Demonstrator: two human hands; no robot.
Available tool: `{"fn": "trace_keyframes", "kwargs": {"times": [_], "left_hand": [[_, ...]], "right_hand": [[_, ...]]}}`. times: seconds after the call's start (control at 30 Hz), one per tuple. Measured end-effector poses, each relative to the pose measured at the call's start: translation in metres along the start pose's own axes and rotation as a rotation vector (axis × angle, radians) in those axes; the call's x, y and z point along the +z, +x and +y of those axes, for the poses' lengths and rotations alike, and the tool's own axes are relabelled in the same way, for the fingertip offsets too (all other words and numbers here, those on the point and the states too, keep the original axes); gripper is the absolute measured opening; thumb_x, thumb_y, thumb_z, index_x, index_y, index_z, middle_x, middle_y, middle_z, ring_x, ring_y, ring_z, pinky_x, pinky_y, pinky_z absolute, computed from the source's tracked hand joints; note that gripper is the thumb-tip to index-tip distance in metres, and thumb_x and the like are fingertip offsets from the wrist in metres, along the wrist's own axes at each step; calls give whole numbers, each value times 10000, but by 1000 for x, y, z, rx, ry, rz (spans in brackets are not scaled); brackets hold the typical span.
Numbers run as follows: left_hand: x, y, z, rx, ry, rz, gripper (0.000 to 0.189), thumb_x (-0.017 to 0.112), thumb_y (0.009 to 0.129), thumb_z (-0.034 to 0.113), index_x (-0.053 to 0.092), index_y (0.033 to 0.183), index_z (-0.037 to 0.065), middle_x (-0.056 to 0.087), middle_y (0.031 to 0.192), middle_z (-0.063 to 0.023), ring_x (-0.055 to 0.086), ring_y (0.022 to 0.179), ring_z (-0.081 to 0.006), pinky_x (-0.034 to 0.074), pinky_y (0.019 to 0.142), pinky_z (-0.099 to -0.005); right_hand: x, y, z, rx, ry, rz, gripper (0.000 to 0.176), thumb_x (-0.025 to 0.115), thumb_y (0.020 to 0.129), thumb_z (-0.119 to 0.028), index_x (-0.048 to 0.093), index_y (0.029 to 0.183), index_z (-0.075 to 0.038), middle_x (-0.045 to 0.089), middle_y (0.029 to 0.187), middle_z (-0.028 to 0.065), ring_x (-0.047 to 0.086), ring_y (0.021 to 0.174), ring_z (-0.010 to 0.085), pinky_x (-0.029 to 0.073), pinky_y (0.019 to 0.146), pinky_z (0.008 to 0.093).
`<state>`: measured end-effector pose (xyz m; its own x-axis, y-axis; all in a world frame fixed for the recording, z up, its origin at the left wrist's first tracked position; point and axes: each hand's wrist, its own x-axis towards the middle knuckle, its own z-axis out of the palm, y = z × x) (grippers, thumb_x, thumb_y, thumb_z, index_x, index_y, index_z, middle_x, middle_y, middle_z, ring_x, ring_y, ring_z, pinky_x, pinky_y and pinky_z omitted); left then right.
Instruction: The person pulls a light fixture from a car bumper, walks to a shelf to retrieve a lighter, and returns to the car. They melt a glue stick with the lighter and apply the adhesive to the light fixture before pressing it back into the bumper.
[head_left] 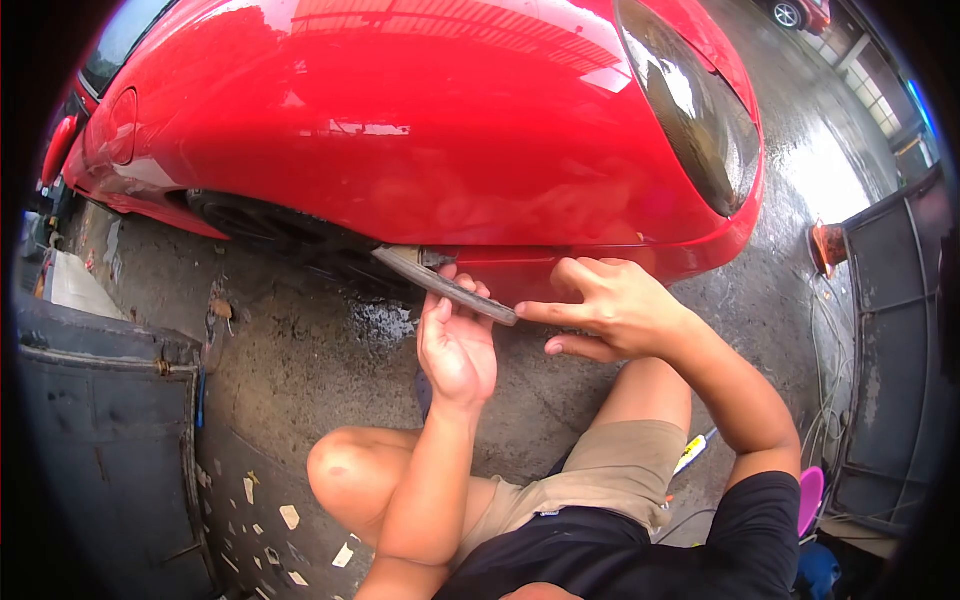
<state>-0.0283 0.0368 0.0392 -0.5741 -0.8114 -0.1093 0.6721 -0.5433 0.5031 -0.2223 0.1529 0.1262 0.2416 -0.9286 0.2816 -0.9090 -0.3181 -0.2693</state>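
Observation:
A long, slightly curved grey strip [450, 290] slants across the front of the red car's [440, 190] lower edge, beside the wheel [290, 240]. My left hand [458, 355], palm up, is closed around the strip's lower half, thumb on the near side and fingertips showing behind it. The index finger of my right hand [615, 312] points left, its tip right at the strip's lower right end. That hand's thumb stands apart below, and its other fingers are bent. Part of the strip's underside is hidden by my left hand.
A dark metal panel [110, 430] stands at left, another [890, 340] at right. Paper scraps [290, 517] litter the floor at lower left. By my right leg lies a yellow-and-white tube [690, 455]; a pink basin [811, 500] sits further right. Cables [828, 400] run along the right.

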Motion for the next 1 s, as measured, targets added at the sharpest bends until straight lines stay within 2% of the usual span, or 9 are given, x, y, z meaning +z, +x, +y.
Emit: {"fn": "trace_keyframes", "kwargs": {"times": [0.13, 0.17, 0.27, 0.3, 0.4, 0.53, 0.63, 0.77, 1.0], "left_hand": [[2, 1, 1, 1, -3, 4, 449, 560, 960, 225, 517, 1375, 59, 589, 1168, -59, 547, 1120, -221, 443, 1043, -404], [2, 1, 0, 2, -2, 0, 449, 557, 961, 226, 516, 1376, 60, 588, 1169, -59, 547, 1120, -220, 443, 1040, -403], [2, 1, -2, 4, 26, 13, 447, 547, 961, 230, 512, 1374, 61, 583, 1176, -59, 547, 1118, -220, 443, 1031, -404], [2, 2, -3, 2, 25, 9, 445, 530, 967, 226, 512, 1378, 56, 584, 1175, -65, 547, 1120, -222, 441, 1035, -406], [1, 2, -4, -3, 26, 4, 440, 496, 981, 216, 509, 1386, 45, 583, 1174, -79, 546, 1122, -228, 436, 1041, -411], [3, 3, -4, 5, 10, -2, 431, 495, 982, 208, 506, 1380, 42, 575, 1164, -87, 544, 1121, -234, 440, 1037, -414], [4, 3, -5, 18, -6, -9, 415, 486, 986, 200, 506, 1368, 38, 571, 1153, -94, 544, 1118, -241, 444, 1032, -420], [14, 3, -4, 12, -33, 19, 360, 493, 977, 176, 508, 1313, 47, 552, 1146, -85, 508, 1104, -245, 417, 1057, -420], [15, 5, -4, 13, -122, 25, 321, 484, 986, 181, 513, 1278, 51, 524, 1091, -76, 481, 1024, -227, 422, 971, -402]], "right_hand": [[21, -17, -3, 222, 324, 269, 420, 775, 888, -327, 703, 1262, -152, 583, 1015, 105, 626, 793, 260, 544, 682, 365], [26, -18, -9, 276, 507, 339, 401, 785, 881, -203, 700, 1253, -81, 584, 1055, 106, 614, 818, 220, 523, 701, 334], [58, -23, -24, 427, 886, 440, 368, 766, 897, -140, 701, 1249, -56, 574, 1102, 98, 605, 880, 167, 516, 745, 303], [65, -21, -30, 436, 956, 476, 358, 743, 911, -97, 695, 1262, -46, 566, 1161, 88, 593, 929, 138, 513, 777, 288], [81, -8, -41, 421, 1120, 603, 361, 734, 910, -65, 690, 1266, -32, 568, 1182, 100, 597, 920, 141, 516, 784, 277], [85, -2, -45, 433, 1096, 565, 367, 730, 908, -9, 673, 1271, 11, 571, 1183, 102, 612, 951, 138, 527, 810, 281], [83, 1, -47, 455, 988, 562, 353, 750, 891, -9, 693, 1239, 4, 593, 1163, 108, 629, 901, 139, 526, 770, 273], [79, 2, -47, 477, 858, 551, 382, 772, 845, -19, 721, 1221, -59, 622, 1125, 97, 632, 849, 156, 514, 714, 292], [76, 5, -47, 433, 679, 547, 411, 784, 817, -21, 721, 1222, -57, 631, 1092, 106, 628, 814, 185, 528, 691, 317]]}}
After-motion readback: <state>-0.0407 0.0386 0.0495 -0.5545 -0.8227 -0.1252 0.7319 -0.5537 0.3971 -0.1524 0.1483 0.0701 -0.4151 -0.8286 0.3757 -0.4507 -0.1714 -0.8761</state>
